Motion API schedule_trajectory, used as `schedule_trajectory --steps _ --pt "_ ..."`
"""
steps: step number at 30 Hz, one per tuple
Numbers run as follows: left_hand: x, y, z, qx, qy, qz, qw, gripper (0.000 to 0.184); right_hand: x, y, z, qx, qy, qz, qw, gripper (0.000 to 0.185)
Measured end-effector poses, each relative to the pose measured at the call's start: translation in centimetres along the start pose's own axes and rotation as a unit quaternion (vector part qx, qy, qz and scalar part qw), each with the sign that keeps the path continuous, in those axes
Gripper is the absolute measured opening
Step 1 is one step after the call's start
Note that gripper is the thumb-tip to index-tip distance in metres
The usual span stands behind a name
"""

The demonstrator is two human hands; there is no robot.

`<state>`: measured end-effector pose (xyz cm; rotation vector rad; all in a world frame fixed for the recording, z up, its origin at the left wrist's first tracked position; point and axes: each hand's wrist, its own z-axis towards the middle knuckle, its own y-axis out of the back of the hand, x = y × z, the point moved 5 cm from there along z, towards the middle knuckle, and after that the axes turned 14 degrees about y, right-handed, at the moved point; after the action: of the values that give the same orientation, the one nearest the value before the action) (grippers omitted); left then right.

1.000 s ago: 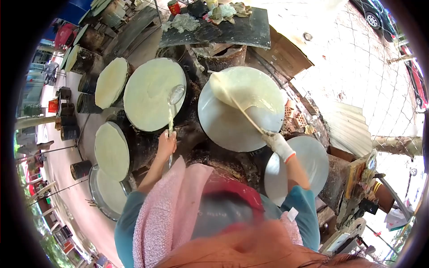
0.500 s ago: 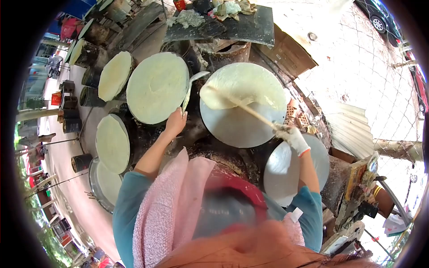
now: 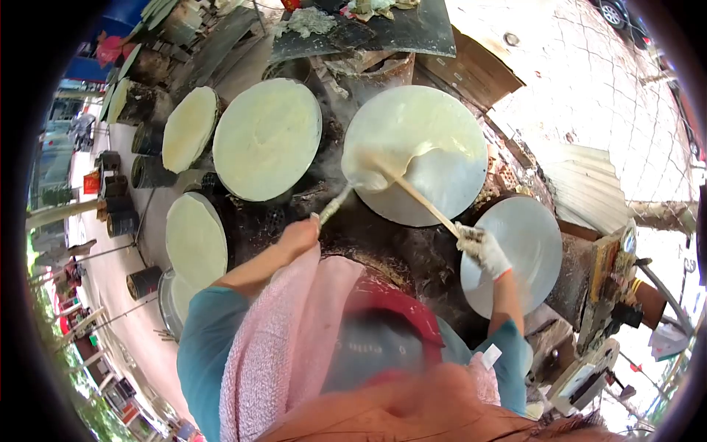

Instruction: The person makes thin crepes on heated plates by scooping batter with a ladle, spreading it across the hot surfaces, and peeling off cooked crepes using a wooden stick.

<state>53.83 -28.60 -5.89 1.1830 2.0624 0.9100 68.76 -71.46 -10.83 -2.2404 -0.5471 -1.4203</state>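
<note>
My bare left hand (image 3: 300, 234) is closed round the handle of a batter-coated ladle (image 3: 336, 205), whose far end reaches the left edge of the round metal griddle (image 3: 434, 199). Pale batter (image 3: 412, 110) covers the upper and left part of that griddle; bare metal shows at the lower right. In a stained white glove, my right hand (image 3: 480, 249) grips a long wooden stick (image 3: 426, 202). The stick's far end lies in the batter at the griddle's left side, blurred. Left of it, another griddle is fully covered by a pale round sheet (image 3: 268, 140).
A bare metal disc (image 3: 512, 256) is beside my right forearm. More pale sheets (image 3: 189, 129) lie on drums at the left. Beyond the griddles are a dark board (image 3: 368, 37) with crumpled material and a cardboard piece (image 3: 471, 68). Corrugated sheeting (image 3: 585, 188) stands at the right.
The ladle has moved from beside the left griddle to the batter griddle's edge. The stick's far end has swept down the left side, and batter spreads lower there. The view has shifted.
</note>
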Motion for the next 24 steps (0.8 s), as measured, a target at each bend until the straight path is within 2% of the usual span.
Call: schedule_trajectory --steps 1,2,3,4,6,8,9,10,12,14,15,16,18,20,21,23,24 --pt "-0.2 -0.9 0.3 0.018 -0.002 -0.020 1.000 0.020 2.6 -3.2 -2.9 -0.039 -0.049 0.025 0.998 0.042" --pt "0.2 -1.6 0.6 0.036 -0.005 -0.038 0.999 0.021 2.8 -6.8 -5.1 -0.100 -0.122 0.194 0.968 0.041" --pt "1.0 -3.2 2.1 0.037 -0.104 -0.018 0.994 0.020 0.2 -9.5 -5.0 -0.109 -0.119 0.249 0.955 0.037" --pt "1.0 -1.2 2.3 0.035 -0.148 -0.071 0.986 0.020 -2.9 -12.1 -4.4 -0.117 -0.114 0.303 0.939 0.035" --pt "0.0 4.2 1.6 0.034 -0.232 -0.181 0.955 0.020 -3.8 -17.3 -1.2 -0.160 -0.072 0.322 0.930 0.032" --pt "1.9 6.6 1.6 -0.047 -0.226 -0.320 0.919 0.020 0.6 -24.1 3.1 -0.172 -0.015 0.306 0.936 0.027" --pt "2.1 9.9 0.1 -0.071 -0.218 -0.335 0.914 0.015 1.1 -27.1 5.7 -0.208 -0.015 0.300 0.931 0.026" --pt "3.5 10.8 0.0 -0.088 -0.170 -0.357 0.914 0.014 1.5 -29.6 8.3 -0.241 -0.013 0.293 0.925 0.025" --pt "6.2 12.2 0.3 -0.169 -0.180 -0.395 0.885 0.016 -1.6 -33.1 13.3 -0.236 -0.051 0.244 0.939 0.024" --pt "8.7 12.7 0.5 -0.178 -0.167 -0.407 0.880 0.017 -2.4 -34.9 15.5 -0.319 -0.036 0.095 0.942 0.028" --pt "9.9 12.5 0.5 -0.175 -0.165 -0.412 0.879 0.017 -6.4 -33.7 17.2 -0.386 0.132 -0.117 0.905 0.032" --pt "11.1 12.2 0.5 -0.173 -0.161 -0.418 0.877 0.017 -5.3 -33.7 15.8 -0.406 0.063 -0.154 0.899 0.034" --pt "13.5 10.6 0.6 -0.152 -0.142 -0.429 0.879 0.017 -2.3 -33.4 11.4 -0.445 -0.022 -0.121 0.887 0.035" --pt "14.9 9.7 0.4 -0.162 -0.139 -0.424 0.880 0.017 -5.0 -30.8 9.4 -0.501 0.018 -0.148 0.853 0.033" --pt "15.3 9.4 0.1 -0.136 -0.107 -0.429 0.887 0.017 -6.5 -29.2 8.9 -0.496 0.026 -0.099 0.862 0.033" --pt "15.8 9.0 -0.1 -0.155 -0.105 -0.424 0.886 0.017 -7.6 -27.4 8.3 -0.501 0.029 -0.029 0.864 0.036" --pt "15.9 8.8 -0.4 -0.163 -0.102 -0.419 0.888 0.017 -6.4 -27.8 7.9 -0.481 0.034 -0.075 0.873 0.036"
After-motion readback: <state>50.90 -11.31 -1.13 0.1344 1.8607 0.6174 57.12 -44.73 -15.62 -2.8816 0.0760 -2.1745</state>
